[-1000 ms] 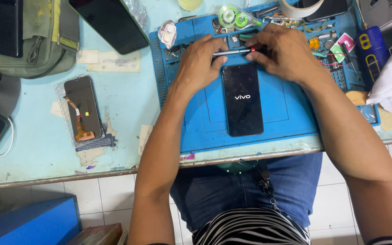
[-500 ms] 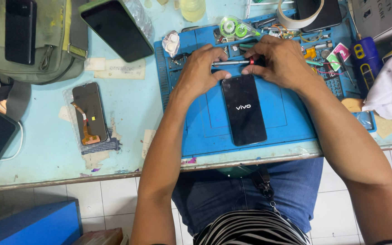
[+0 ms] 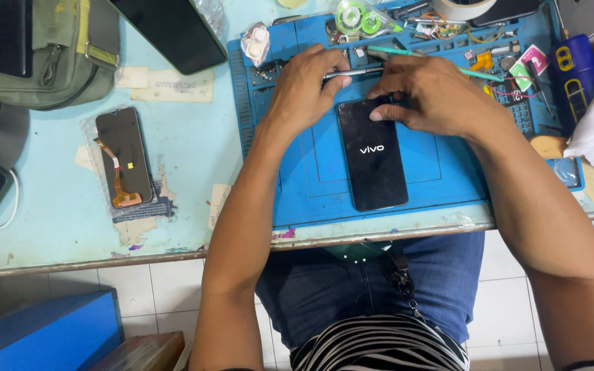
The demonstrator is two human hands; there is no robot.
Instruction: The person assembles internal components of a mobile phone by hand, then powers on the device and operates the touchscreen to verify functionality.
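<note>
Head view: both hands work at the top edge of a black phone (image 3: 372, 154) that lies on a blue mat (image 3: 441, 178).
Left hand (image 3: 307, 93) pinches a thin metal tool (image 3: 355, 72); right hand (image 3: 431, 96) presses fingertips on the phone's top corner. I think it is better to keep the tool flat and low and the phone pinned. A spare screen (image 3: 124, 156) lies well apart on the counter (image 3: 187, 158).

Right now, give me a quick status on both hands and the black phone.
Left hand holds thin silver tool. Right hand presses top of black smartphone, flat on blue work mat. Nothing blocking.
</note>
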